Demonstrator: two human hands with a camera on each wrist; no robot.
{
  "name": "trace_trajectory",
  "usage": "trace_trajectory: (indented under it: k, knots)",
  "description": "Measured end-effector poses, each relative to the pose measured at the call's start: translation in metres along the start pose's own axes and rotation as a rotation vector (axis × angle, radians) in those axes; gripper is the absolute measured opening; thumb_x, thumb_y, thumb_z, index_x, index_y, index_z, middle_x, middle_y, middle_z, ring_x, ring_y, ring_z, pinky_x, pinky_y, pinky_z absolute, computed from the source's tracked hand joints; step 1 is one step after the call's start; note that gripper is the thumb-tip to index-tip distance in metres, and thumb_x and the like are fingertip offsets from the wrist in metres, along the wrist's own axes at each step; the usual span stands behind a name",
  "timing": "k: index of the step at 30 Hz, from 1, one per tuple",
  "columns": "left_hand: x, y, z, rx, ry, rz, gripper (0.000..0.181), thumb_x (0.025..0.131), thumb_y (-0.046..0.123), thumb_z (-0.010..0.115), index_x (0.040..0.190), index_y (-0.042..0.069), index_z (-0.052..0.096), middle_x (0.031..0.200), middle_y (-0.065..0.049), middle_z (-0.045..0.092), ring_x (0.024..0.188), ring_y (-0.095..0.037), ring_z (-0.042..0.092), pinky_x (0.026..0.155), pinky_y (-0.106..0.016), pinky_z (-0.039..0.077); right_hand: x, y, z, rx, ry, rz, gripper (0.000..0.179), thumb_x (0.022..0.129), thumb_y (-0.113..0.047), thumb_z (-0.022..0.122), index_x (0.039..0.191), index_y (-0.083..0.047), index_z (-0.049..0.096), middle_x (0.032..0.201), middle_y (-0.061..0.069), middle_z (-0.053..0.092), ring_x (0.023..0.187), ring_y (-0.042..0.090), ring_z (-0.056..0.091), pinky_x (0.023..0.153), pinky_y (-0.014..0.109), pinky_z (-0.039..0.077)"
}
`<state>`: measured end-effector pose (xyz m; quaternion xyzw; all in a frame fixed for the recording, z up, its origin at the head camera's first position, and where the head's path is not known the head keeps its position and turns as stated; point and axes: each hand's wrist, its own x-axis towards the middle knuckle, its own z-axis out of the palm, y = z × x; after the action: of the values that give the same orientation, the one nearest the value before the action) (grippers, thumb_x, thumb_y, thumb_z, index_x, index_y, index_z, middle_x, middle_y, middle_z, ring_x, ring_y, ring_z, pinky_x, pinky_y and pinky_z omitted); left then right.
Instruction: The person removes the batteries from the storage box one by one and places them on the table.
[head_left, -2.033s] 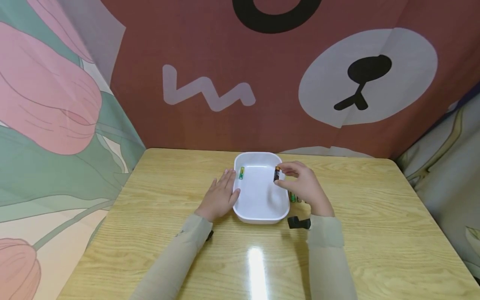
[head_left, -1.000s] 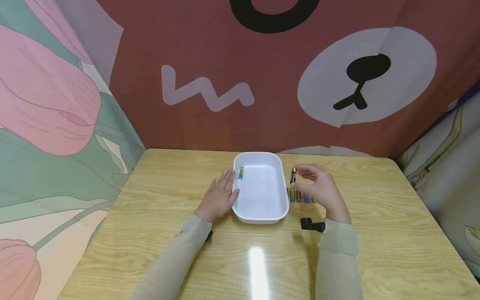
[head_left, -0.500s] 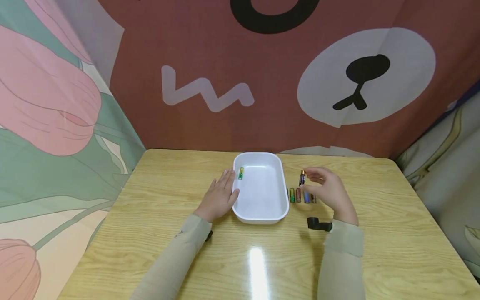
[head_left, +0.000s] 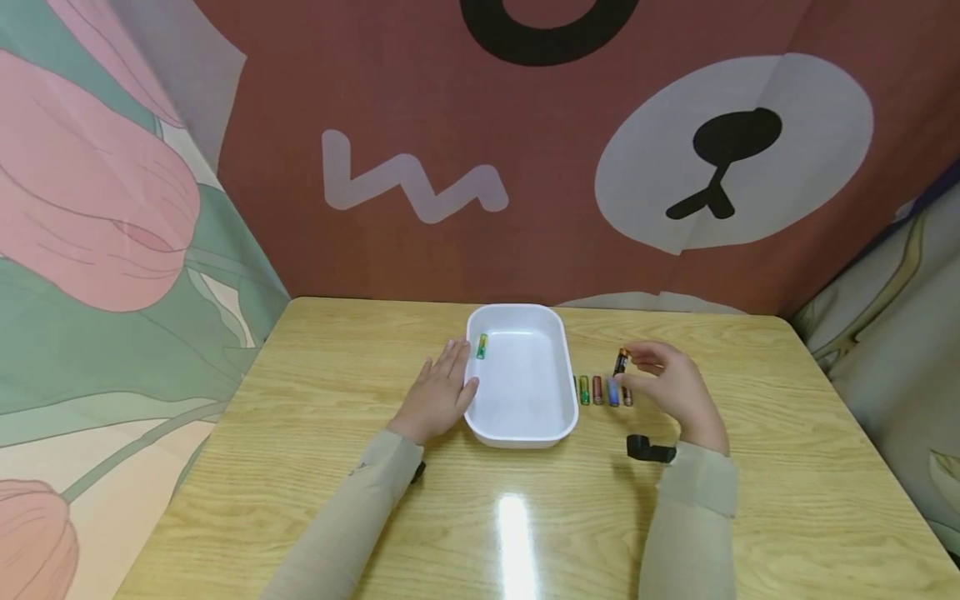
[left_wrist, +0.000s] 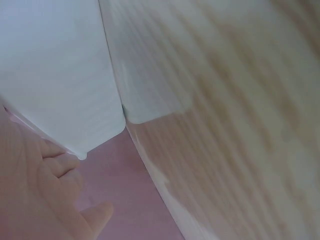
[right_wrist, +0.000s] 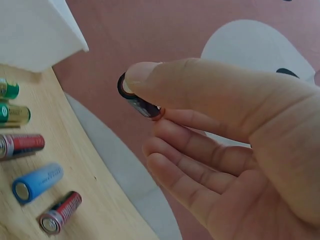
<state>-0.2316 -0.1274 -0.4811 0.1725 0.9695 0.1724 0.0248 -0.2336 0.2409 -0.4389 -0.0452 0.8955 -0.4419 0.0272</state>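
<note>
Between thumb and fingertips, my right hand (head_left: 670,390) pinches a black battery with a copper-coloured end (head_left: 621,362), held above the table by the row of batteries. In the right wrist view the thumb covers part of this battery (right_wrist: 142,104). My left hand (head_left: 438,390) lies with straight fingers against the left rim of a white tray (head_left: 522,439). A green and yellow battery (head_left: 482,347) lies inside the tray near its left wall. The left wrist view shows the fingers (left_wrist: 60,175) touching the tray's edge.
Right of the tray several batteries lie in a row: green ones (right_wrist: 14,114), a red one (head_left: 597,390), a blue one (head_left: 613,392) and a dark red one (right_wrist: 60,212). They rest on a wooden table (head_left: 787,467). A printed cloth (head_left: 420,258) hangs behind its far edge.
My right hand has carried the black battery from over the tray's right side, rightward past the row, and slightly lower. The left hand and tray have stayed in place.
</note>
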Motion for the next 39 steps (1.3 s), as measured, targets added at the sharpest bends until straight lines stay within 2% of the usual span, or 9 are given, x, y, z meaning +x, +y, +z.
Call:
trace_trajectory:
  k: [8,20,32,39]
  knots:
    - [0.001,0.000,0.001,0.011,0.003,0.002,0.066,0.111,0.039,0.032,0.163,0.006,0.009,0.170,-0.009,0.009,0.156,-0.021,0.002,0.124,-0.053,0.012,-0.004,0.013,-0.006,-0.008,0.003,0.025,0.062,0.093,-0.026,0.077,0.144,-0.001,0.052,0.141,0.025,0.054,0.130,0.045,0.051,0.104,0.057,0.047]
    - [0.000,0.002,-0.002,0.002,-0.016,-0.004,0.066,0.111,0.040,0.031,0.163,0.006,0.008,0.170,-0.008,0.007,0.156,-0.021,0.000,0.124,-0.052,0.011,-0.004,0.029,-0.010,-0.016,-0.029,0.082,0.061,0.094,-0.019,0.073,0.147,0.001,0.048,0.143,0.027,0.050,0.131,0.046,0.048,0.104,0.060,0.044]
    - [0.002,-0.003,0.004,-0.002,0.006,0.009,0.067,0.111,0.040,0.032,0.163,0.006,0.009,0.170,-0.009,0.009,0.156,-0.022,0.002,0.124,-0.053,0.012,-0.003,0.039,-0.009,-0.055,-0.034,0.103,0.061,0.095,-0.014,0.072,0.147,0.004,0.046,0.143,0.031,0.049,0.128,0.048,0.049,0.099,0.059,0.048]
    - [0.001,-0.002,0.001,-0.015,-0.005,0.006,0.067,0.110,0.041,0.032,0.163,0.006,0.009,0.170,-0.007,0.007,0.156,-0.022,0.002,0.124,-0.052,0.011,-0.001,0.046,-0.008,-0.083,-0.033,0.102,0.058,0.094,-0.008,0.071,0.145,0.007,0.047,0.141,0.032,0.051,0.125,0.049,0.051,0.097,0.058,0.050]
